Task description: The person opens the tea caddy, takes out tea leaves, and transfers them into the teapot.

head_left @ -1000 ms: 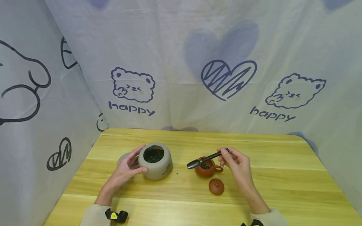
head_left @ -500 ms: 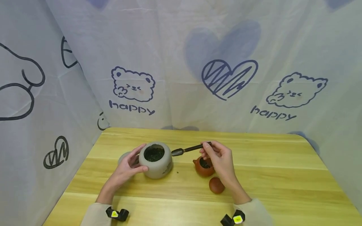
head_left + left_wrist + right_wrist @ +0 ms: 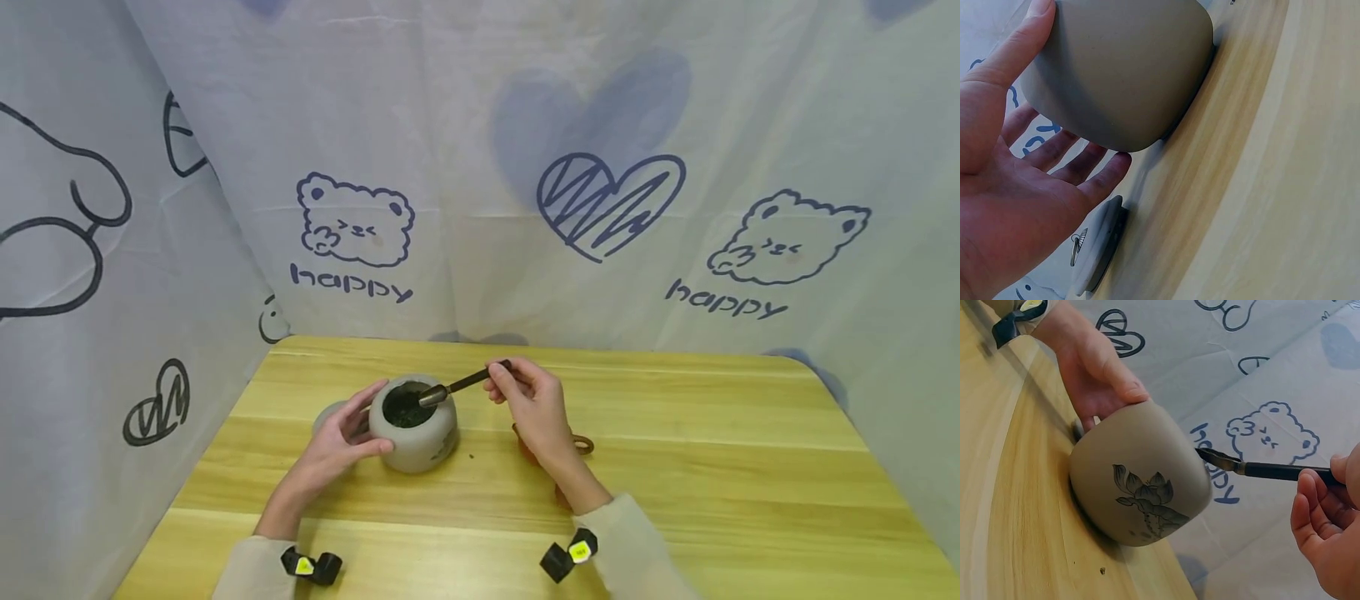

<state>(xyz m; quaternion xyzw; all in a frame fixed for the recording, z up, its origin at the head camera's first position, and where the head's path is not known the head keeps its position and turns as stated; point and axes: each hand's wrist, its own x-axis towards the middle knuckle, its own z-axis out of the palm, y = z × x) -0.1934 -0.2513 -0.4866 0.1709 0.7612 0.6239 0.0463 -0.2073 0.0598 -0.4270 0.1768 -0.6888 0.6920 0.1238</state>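
A rounded grey tea jar with dark tea leaves inside stands on the table, and a lotus drawing shows on its side in the right wrist view. My left hand holds the jar by its left side, thumb near the front and fingers spread behind. Between thumb and fingertips, my right hand pinches the dark handle of a tea scoop. The scoop's metal bowl dips over the right rim into the jar's mouth. Below my right wrist, a reddish-brown clay teapot is mostly hidden.
The jar's grey lid lies on the table behind my left hand. A sliver of the teapot's lid peeks out by my right forearm. One tea-leaf crumb sits right of the jar. A printed cloth hangs behind the table.
My right hand has carried the scoop leftward from above the teapot to the jar's mouth, its bowl now inside the rim. My left hand and the jar have stayed put.
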